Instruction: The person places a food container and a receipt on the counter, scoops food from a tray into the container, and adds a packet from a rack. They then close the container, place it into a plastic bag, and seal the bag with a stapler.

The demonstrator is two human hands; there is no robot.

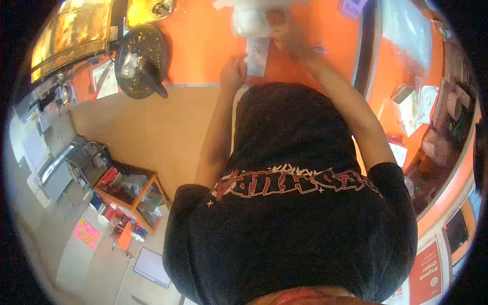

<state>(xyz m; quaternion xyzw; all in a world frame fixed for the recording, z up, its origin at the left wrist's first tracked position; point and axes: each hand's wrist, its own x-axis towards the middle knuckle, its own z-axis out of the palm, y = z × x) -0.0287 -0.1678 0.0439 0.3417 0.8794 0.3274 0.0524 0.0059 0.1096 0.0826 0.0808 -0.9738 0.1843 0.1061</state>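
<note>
At the top centre of the orange counter (198,30) lies a clear pack (249,21) with white and brown contents. My right hand (292,43) is at its right side, blurred, so its grip is unclear. Below and left of the pack is my left hand (234,73), its fingers curled together; whatever they hold is too small to make out. Between the hands, a grey-white strip (257,56) runs from the pack toward my body.
A black pan-like dish (142,61) with crumbs stands on the left, near a lit display case (71,33) and a yellow tray (147,11). Plastic packaging (406,30) lies at the right. Lower left is an orange-framed shelf (134,195).
</note>
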